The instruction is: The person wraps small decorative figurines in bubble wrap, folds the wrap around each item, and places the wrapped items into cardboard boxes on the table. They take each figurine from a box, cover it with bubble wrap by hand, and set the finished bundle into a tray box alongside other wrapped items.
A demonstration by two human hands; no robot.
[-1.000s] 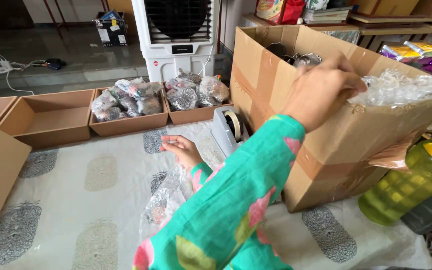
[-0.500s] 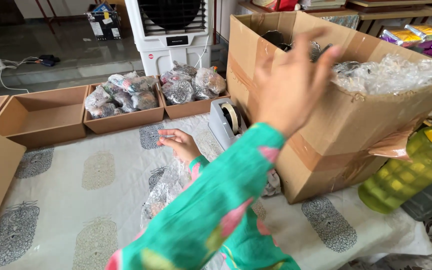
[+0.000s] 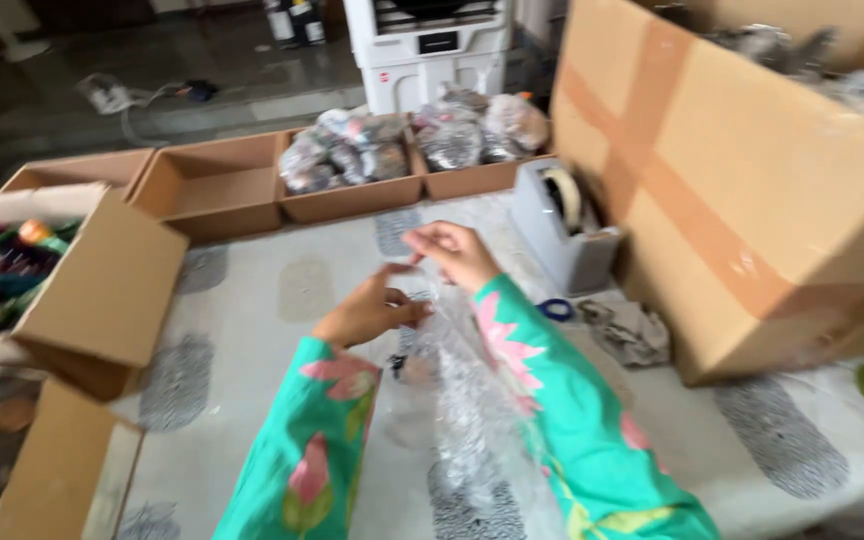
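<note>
My left hand (image 3: 372, 312) and my right hand (image 3: 455, 252) are close together over the patterned table cover (image 3: 252, 400), both pinching the top edge of a clear plastic bag (image 3: 452, 400) that hangs between my green floral sleeves. Something small and dark shows inside the bag near my left wrist; the blur hides what it is. A grey tape dispenser (image 3: 564, 228) stands just right of my right hand.
A big taped cardboard box (image 3: 752, 180) fills the right side. Shallow cardboard trays (image 3: 214, 190) line the far table edge, two holding filled plastic bags (image 3: 342, 152). An open box of colourful items (image 3: 12, 270) sits left. Crumpled wrapping (image 3: 632, 330) lies by the big box.
My right hand has come down from the big box's top to join my left hand on the plastic bag. The view has shifted left and downward.
</note>
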